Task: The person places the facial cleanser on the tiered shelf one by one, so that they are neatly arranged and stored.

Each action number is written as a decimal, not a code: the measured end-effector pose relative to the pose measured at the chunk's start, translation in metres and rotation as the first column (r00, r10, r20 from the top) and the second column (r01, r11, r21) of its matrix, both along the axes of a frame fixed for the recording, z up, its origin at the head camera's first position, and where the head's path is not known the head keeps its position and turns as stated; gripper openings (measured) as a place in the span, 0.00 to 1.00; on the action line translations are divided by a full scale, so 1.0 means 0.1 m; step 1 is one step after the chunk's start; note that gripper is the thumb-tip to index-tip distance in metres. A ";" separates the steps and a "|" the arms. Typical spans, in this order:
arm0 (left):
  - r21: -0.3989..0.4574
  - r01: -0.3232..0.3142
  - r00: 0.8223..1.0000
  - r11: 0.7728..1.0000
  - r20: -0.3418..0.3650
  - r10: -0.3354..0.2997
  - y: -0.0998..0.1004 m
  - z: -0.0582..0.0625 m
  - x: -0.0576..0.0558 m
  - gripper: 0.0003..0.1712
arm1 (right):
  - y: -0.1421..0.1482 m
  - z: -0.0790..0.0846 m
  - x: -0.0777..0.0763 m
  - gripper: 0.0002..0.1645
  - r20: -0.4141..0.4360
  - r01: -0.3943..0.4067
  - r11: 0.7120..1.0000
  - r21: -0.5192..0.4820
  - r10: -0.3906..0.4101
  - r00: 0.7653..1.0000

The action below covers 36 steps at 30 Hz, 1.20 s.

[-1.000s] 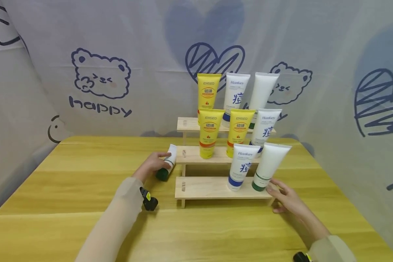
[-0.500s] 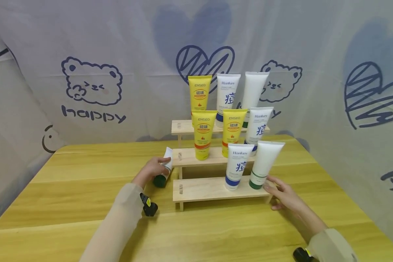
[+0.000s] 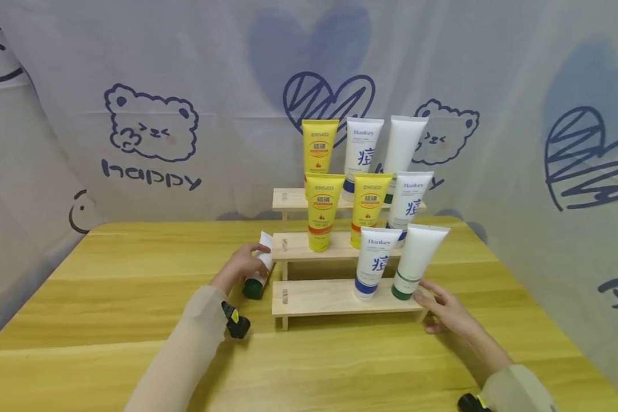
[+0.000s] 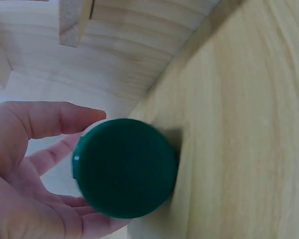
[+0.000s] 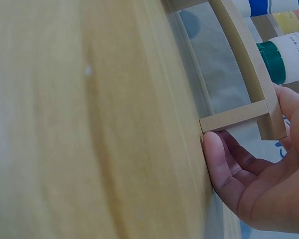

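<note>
At the rack's left side, my left hand [image 3: 241,266] grips a white squeeze tube [image 3: 264,260] that lies slanted on the table. Its round green cap [image 4: 127,169] faces the left wrist camera, with thumb and fingers on either side of the tube behind it. Opposite, my right hand [image 3: 452,309] holds the right end of the lowest shelf of a wooden three-step display rack [image 3: 309,297]. Curled fingers [image 5: 222,162] sit against the shelf's leg, low by the tabletop. Close above that hand stands a white tube with a green cap [image 3: 417,260], beside a white-and-blue tube [image 3: 375,263].
The middle step carries two yellow tubes [image 3: 323,212] and a white-and-blue tube [image 3: 408,200]. On the top step stand a yellow tube [image 3: 319,146], a white-and-blue tube [image 3: 361,151] and a plain white tube [image 3: 405,143]. A printed cloth [image 3: 226,143] hangs behind the wooden table [image 3: 134,320].
The head view has shifted slightly, so everything sits a little differently in frame. Both hands keep their holds, and the tubes and rack stay in place.
</note>
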State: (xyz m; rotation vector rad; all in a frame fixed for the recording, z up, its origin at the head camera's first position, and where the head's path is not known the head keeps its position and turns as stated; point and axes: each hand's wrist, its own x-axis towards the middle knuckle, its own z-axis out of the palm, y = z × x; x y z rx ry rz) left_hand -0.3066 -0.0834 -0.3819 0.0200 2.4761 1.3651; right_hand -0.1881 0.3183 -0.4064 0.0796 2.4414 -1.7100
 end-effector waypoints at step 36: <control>0.630 0.109 0.973 0.769 -0.225 0.046 -0.20 0.29 0.56 0.45 | -0.04 0.02 0.01 0.39 0.026 -0.001 1.000 0.012 0.000 1.000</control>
